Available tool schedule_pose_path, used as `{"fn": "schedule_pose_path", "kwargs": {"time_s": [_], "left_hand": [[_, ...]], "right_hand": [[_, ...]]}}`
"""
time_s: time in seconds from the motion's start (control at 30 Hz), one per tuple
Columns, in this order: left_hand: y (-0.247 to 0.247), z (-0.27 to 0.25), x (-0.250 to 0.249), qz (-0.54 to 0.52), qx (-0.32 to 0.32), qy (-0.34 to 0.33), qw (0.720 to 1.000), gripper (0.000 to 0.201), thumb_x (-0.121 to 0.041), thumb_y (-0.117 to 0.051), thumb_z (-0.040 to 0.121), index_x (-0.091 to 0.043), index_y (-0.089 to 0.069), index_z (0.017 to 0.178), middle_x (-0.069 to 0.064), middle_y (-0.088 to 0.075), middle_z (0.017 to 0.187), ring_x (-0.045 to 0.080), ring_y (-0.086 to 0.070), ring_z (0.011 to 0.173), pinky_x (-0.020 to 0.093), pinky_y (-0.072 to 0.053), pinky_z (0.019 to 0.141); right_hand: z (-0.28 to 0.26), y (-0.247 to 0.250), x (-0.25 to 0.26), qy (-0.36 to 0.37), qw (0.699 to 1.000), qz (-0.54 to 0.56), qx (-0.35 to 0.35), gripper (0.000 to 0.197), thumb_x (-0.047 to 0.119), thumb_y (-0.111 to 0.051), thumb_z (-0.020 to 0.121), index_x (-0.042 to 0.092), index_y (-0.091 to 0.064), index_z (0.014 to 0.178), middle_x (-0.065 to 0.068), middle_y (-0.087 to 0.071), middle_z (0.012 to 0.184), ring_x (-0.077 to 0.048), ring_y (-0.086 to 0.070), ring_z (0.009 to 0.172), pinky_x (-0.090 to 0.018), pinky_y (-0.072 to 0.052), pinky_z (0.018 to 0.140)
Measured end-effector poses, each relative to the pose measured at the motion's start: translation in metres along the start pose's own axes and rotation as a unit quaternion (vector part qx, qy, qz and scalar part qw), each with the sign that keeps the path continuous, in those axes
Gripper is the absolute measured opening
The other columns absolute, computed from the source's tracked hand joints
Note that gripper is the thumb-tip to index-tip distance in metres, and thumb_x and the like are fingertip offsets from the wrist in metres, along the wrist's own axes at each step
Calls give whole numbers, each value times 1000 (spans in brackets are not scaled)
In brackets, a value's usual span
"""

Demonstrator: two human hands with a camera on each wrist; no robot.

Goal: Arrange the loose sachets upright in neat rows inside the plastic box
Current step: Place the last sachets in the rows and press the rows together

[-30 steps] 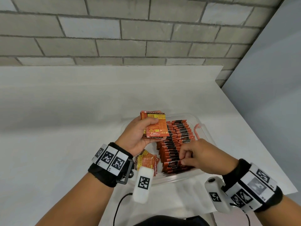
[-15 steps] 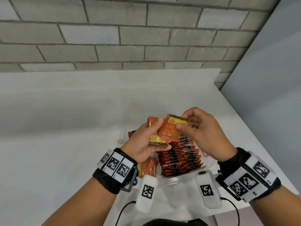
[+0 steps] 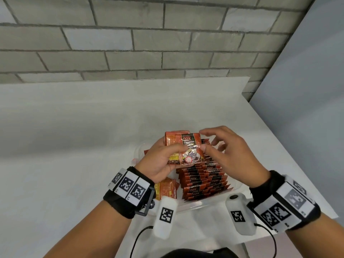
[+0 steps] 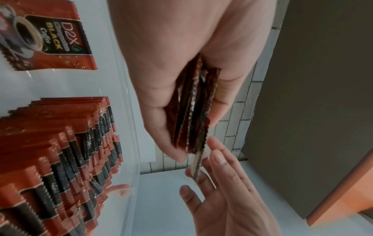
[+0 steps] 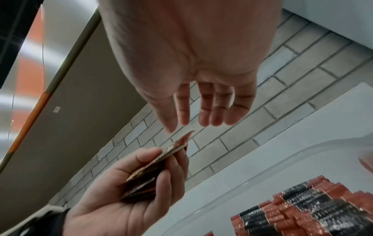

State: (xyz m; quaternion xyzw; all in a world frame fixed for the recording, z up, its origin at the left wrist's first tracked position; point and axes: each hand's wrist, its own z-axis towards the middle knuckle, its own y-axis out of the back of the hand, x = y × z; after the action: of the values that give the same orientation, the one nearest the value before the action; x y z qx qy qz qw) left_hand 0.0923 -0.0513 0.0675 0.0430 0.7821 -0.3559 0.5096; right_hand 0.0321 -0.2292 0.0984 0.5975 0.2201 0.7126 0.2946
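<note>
My left hand [image 3: 163,161] grips a small stack of red-orange coffee sachets [image 3: 186,149] above the clear plastic box [image 3: 204,204]. The left wrist view shows the stack [image 4: 193,108] edge-on between thumb and fingers. My right hand [image 3: 229,151] hovers just right of the stack with fingers relaxed and spread, holding nothing; its palm [image 5: 191,55] is bare. Several sachets stand upright in packed rows [image 3: 202,181] on the box's right side. A few loose sachets [image 3: 167,189] lie on its left side, partly hidden by my left wrist.
The box sits on a white table [image 3: 74,146] whose right edge [image 3: 290,151] runs close by. A grey brick wall [image 3: 130,43] stands behind and a grey panel [image 3: 307,90] to the right. One sachet [image 4: 50,39] lies flat on the box floor.
My right hand rose from the packed rows with a sachet, laid it on the front of the left hand's stack, and has opened off it. The left hand kept its grip.
</note>
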Motion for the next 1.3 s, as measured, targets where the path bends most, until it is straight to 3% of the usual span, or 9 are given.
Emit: {"fn": "schedule_pose_path", "kwargs": {"time_s": [0.17, 0.3, 0.47, 0.57, 0.87, 1.0, 1.1, 1.2, 1.3], "left_hand": [[-6, -2, 4, 21, 28, 21, 999, 39, -10, -68, 73, -14, -66, 111, 13, -70, 105, 28, -67, 94, 44, -53, 83], [0, -3, 5, -9, 23, 21, 999, 41, -24, -68, 80, -6, -61, 116, 18, -68, 109, 31, -67, 95, 45, -55, 83], [8, -3, 2, -57, -16, 11, 998, 32, -23, -64, 73, -11, -61, 103, 12, -69, 87, 21, -67, 71, 35, -59, 64], [7, -4, 1, -60, -16, 9, 998, 31, -23, -64, 73, -11, -62, 101, 12, -69, 87, 21, -68, 71, 35, -59, 65], [3, -4, 4, -50, -6, 13, 999, 29, -25, -63, 73, -11, -64, 98, 10, -70, 87, 20, -67, 72, 36, -57, 69], [5, -5, 4, -54, -9, 18, 998, 29, -25, -64, 74, -11, -64, 99, 11, -69, 89, 20, -67, 73, 37, -57, 69], [4, -5, 4, -54, -11, 22, 998, 31, -24, -64, 75, -9, -63, 102, 12, -69, 91, 21, -67, 74, 36, -58, 68], [5, -5, 4, -53, -16, 25, 998, 33, -24, -64, 76, -9, -62, 105, 12, -69, 91, 21, -67, 76, 36, -58, 68], [6, -6, 5, -54, -18, 27, 998, 36, -24, -65, 76, -8, -61, 108, 12, -69, 92, 22, -66, 76, 36, -58, 67]], "right_hand": [[2, 5, 8, -60, 990, 83, 93, 38, 15, -68, 85, 32, -59, 118, 4, -64, 102, -18, -66, 82, -31, -57, 77], [-7, 20, -1, -95, 981, 110, 129, 31, 7, -65, 86, 29, -62, 108, 9, -65, 76, -5, -63, 63, -9, -43, 49], [-28, 27, -30, -111, 975, -14, 191, 23, 3, -59, 90, 25, -64, 93, 10, -66, 76, -6, -62, 67, -19, -49, 65], [-39, 29, -36, -109, 963, -57, 238, 26, 5, -58, 90, 30, -64, 87, 15, -66, 78, -7, -60, 76, -20, -46, 73], [-46, 27, -43, -77, 960, -150, 225, 32, 12, -58, 87, 41, -57, 76, 14, -68, 81, -5, -63, 80, -22, -49, 71], [-45, 29, -43, -77, 956, -178, 220, 21, 17, -59, 88, 37, -61, 79, 15, -68, 82, -3, -61, 77, -16, -44, 68], [-44, 27, -45, -49, 944, -227, 232, 11, 25, -59, 89, 28, -69, 87, 16, -65, 91, -1, -59, 84, -22, -42, 82], [-42, 25, -46, -45, 917, -296, 262, 16, 33, -55, 93, 34, -70, 100, 17, -55, 101, -1, -53, 92, -28, -35, 96], [-38, 24, -44, -26, 902, -328, 281, 20, 30, -52, 95, 39, -68, 103, 23, -54, 95, 4, -46, 85, -24, -27, 90]]}}
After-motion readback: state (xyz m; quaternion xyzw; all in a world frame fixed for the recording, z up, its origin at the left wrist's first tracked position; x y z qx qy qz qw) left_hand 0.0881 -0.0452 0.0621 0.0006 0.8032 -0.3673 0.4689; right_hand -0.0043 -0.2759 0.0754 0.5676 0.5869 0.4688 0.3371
